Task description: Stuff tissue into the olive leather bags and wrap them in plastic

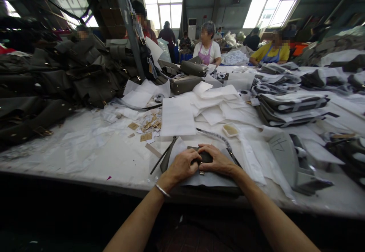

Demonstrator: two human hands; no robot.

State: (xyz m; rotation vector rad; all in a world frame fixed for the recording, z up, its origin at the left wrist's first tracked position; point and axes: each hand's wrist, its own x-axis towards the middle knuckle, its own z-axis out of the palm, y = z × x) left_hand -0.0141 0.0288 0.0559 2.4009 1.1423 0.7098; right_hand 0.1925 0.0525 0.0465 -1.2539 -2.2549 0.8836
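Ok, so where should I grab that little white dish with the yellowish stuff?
Probably take the dish by its rim, from above, with the right hand, which is nearer. It looks shallow and open-topped, so fingers on opposite edges should keep it level; a strap runs close by.

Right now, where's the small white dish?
Head view, right of centre: the small white dish sits beyond the right hand, just past the dark strap.

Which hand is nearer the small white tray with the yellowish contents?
Right. The right hand is on the near side of the white tray, slightly to its left; the left hand is farther left.
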